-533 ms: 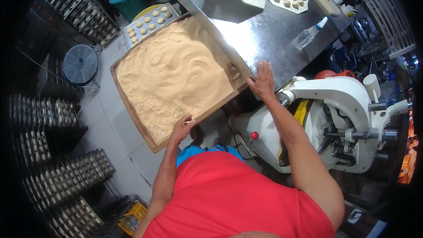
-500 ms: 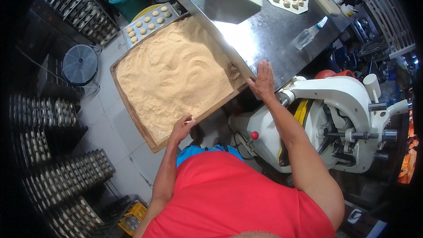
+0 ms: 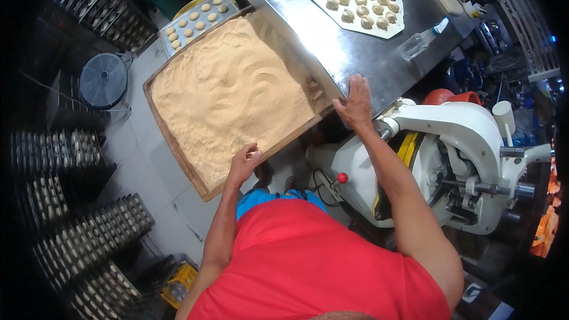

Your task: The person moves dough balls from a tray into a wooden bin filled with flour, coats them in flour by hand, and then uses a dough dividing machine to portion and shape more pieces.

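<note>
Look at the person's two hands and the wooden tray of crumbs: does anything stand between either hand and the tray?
Nothing visible does. The left hand already rests on the near edge of the wooden tray, and the right hand lies flat by its corner, at the steel table edge.

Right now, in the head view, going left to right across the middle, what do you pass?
Round fan → wooden tray of crumbs → left hand → right hand → white machine.
</note>
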`<state>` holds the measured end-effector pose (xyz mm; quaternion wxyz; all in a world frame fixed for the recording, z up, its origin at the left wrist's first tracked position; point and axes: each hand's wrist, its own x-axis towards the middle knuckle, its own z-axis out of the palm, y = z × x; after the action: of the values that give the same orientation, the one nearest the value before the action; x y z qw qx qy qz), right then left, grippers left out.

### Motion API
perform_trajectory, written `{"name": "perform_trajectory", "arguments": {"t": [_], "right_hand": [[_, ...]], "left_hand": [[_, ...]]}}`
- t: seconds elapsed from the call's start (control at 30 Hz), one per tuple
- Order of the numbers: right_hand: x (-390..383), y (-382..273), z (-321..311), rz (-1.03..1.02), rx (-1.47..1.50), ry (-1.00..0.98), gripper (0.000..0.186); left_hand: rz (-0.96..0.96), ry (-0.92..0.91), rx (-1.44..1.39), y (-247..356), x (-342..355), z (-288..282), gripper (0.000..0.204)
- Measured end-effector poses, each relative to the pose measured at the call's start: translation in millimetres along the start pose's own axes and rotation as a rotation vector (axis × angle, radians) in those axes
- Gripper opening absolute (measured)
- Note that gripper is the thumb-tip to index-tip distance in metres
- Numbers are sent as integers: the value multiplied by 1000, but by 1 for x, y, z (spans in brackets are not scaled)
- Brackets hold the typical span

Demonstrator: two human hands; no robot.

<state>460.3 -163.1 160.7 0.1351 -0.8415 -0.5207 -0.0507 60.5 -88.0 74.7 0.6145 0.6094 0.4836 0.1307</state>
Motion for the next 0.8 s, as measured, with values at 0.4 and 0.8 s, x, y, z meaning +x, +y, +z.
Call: {"name": "perform_trajectory", "arguments": {"t": [0.4, 0.8], "right_hand": [[8, -1, -4, 19, 123, 66, 80], [27, -4, -7, 89, 12, -119, 99]], "left_hand": [[618, 365, 174, 171, 211, -40, 27], [741, 280, 962, 365, 597, 2, 49]]}}
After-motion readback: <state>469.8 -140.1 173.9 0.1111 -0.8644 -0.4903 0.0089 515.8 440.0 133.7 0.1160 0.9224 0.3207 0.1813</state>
